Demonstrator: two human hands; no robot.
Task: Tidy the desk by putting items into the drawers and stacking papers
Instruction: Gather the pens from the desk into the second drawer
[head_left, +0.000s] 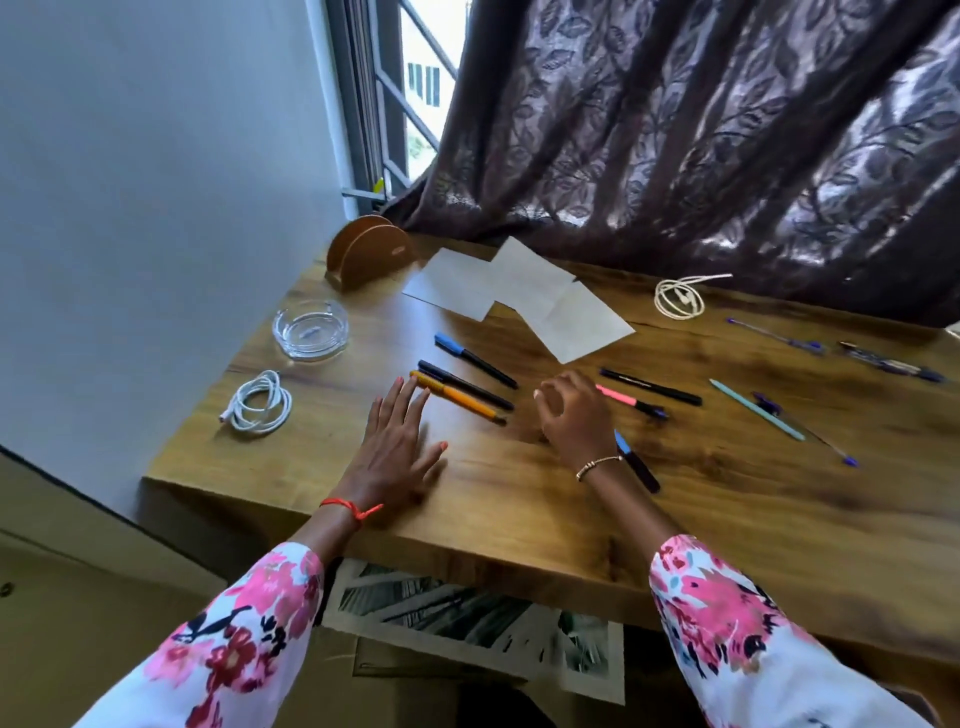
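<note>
My left hand (397, 447) lies flat and open on the wooden desk (519, 499), fingertips touching an orange pen (457, 396) that lies beside a black pen (465, 384). My right hand (574, 410) hovers with curled fingers, holding nothing, over the end of a pink marker (631, 401). A blue-capped marker (636, 462) lies under my right wrist, and another blue-capped marker (475, 359) lies farther back. Loose white papers (519, 296) are spread near the desk's far edge.
A glass ashtray (310, 328), a wooden holder (366, 252) and a coiled white cable (258, 404) sit at the left. A second coiled cable (679, 296) and several pens (756, 409) lie at the right. A dark curtain (701, 145) hangs behind.
</note>
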